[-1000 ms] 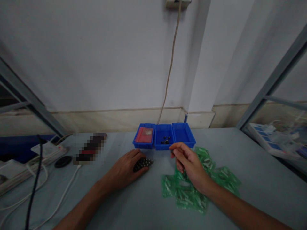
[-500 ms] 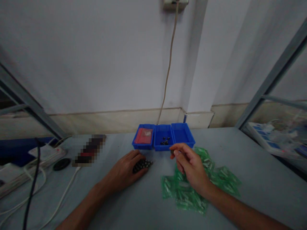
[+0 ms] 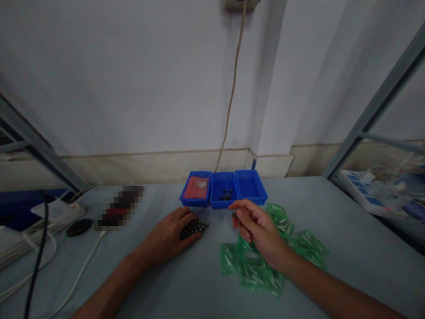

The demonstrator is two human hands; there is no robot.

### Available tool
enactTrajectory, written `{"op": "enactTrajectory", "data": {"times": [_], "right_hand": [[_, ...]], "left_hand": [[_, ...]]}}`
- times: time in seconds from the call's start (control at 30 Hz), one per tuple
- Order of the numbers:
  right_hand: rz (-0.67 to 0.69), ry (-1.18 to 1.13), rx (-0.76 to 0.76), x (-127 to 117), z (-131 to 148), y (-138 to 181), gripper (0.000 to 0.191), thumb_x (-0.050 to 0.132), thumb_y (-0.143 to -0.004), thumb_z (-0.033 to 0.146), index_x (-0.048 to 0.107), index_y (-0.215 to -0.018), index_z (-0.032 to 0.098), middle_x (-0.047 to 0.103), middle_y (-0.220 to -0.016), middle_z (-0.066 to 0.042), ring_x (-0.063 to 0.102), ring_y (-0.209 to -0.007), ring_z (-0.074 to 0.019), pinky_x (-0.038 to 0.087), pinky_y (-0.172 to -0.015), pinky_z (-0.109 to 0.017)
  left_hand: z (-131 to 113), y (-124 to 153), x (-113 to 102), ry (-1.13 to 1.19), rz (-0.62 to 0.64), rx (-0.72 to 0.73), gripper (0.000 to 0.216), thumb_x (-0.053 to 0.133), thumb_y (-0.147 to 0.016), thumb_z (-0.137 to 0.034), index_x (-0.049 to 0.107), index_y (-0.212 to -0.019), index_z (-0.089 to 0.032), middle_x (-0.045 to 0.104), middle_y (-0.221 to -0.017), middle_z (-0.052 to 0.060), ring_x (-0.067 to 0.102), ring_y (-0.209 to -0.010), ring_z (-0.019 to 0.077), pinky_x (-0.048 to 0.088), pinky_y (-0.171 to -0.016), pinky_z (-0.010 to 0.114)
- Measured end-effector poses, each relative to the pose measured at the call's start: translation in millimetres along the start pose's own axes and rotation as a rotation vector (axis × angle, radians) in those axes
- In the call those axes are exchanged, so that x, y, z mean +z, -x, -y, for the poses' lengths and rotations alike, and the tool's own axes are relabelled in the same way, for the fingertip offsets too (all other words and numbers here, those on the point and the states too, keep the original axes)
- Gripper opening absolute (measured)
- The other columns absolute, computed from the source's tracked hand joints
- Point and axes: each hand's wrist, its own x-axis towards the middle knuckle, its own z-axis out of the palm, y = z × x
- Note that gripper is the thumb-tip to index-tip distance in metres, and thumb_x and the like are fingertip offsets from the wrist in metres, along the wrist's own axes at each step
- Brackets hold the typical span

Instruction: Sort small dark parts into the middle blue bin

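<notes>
My left hand (image 3: pixel 168 238) lies on the grey table, its fingers curled around a bunch of small dark metal pieces (image 3: pixel 194 228). My right hand (image 3: pixel 257 230) hovers above a pile of green plastic bags (image 3: pixel 265 254), with thumb and forefinger pinched on a tiny dark piece (image 3: pixel 234 215). Just beyond the hands stand three blue trays in a row: the left tray (image 3: pixel 196 193) holds a red packet, the middle tray (image 3: pixel 223 195) holds several small dark pieces, and the right tray (image 3: pixel 250 191) looks bare inside.
A power strip (image 3: pixel 56 212) with white and black cables lies at the left, beside a black round disc (image 3: pixel 79 227). A beige cable (image 3: pixel 230 102) runs down the wall behind the trays. Grey metal frame bars stand at both sides, with cluttered items at the far right (image 3: pixel 375 195).
The view has drifted slightly. My right hand has shifted a little to the left and nearer, still pinching. The left hand has stayed on the dark pieces.
</notes>
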Motion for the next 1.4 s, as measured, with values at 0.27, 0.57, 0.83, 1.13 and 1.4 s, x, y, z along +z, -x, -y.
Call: {"op": "enactTrajectory", "data": {"times": [0.27, 0.57, 0.83, 1.13, 1.4], "right_hand": [[-0.036, 0.628, -0.661, 1.7, 4.5, 9.7, 0.015, 0.069, -0.106, 0.020, 0.074, -0.118, 0.027, 0.071, -0.100, -0.003, 0.059, -0.075, -0.0160, 0.049, -0.069, -0.030], [-0.019, 0.460, -0.402, 2.1, 1.7, 4.6, 0.007, 0.076, -0.101, 0.025, 0.076, -0.108, 0.026, 0.070, -0.097, -0.002, 0.058, -0.074, -0.0151, 0.048, -0.068, -0.028], [0.015, -0.241, 0.181, 0.2, 5.9, -6.0, 0.031, 0.079, -0.096, 0.047, 0.076, -0.106, 0.019, 0.055, -0.074, 0.004, 0.035, -0.051, -0.0063, 0.021, -0.042, -0.020], [0.011, -0.284, 0.177, -5.5, 5.8, -9.7, 0.032, 0.083, -0.093, 0.045, 0.078, -0.113, 0.021, 0.054, -0.080, 0.003, 0.035, -0.055, -0.0069, 0.023, -0.045, -0.019], [0.065, 0.661, -0.464, -1.0, 8.0, 3.7, 0.027, 0.081, -0.098, 0.049, 0.077, -0.100, 0.022, 0.067, -0.086, -0.001, 0.058, -0.070, -0.0155, 0.047, -0.070, -0.030]], "left_hand": [[3.0, -0.5, 1.3, -0.036, -0.008, 0.015, 0.029, 0.064, -0.106, -0.050, 0.070, -0.121, -0.026, 0.070, -0.125, 0.008, 0.072, -0.111, 0.0282, 0.059, -0.099, 0.042], [6.2, 0.2, 2.5, -0.059, -0.012, 0.033, 0.030, 0.063, -0.107, -0.052, 0.071, -0.122, -0.027, 0.070, -0.121, 0.008, 0.072, -0.108, 0.0278, 0.060, -0.097, 0.043], [4.7, 0.4, 1.6, -0.061, -0.006, 0.018, 0.031, 0.064, -0.107, -0.052, 0.071, -0.123, -0.027, 0.071, -0.125, 0.008, 0.073, -0.110, 0.0285, 0.060, -0.098, 0.044], [5.9, 0.7, 2.4, -0.066, -0.018, 0.017, 0.032, 0.065, -0.105, -0.053, 0.071, -0.124, -0.027, 0.071, -0.125, 0.009, 0.073, -0.111, 0.0296, 0.061, -0.100, 0.047], [6.1, 0.1, 2.5, -0.043, -0.022, 0.004, 0.031, 0.067, -0.104, -0.051, 0.071, -0.123, -0.027, 0.071, -0.125, 0.009, 0.073, -0.111, 0.0300, 0.060, -0.100, 0.046]]}}
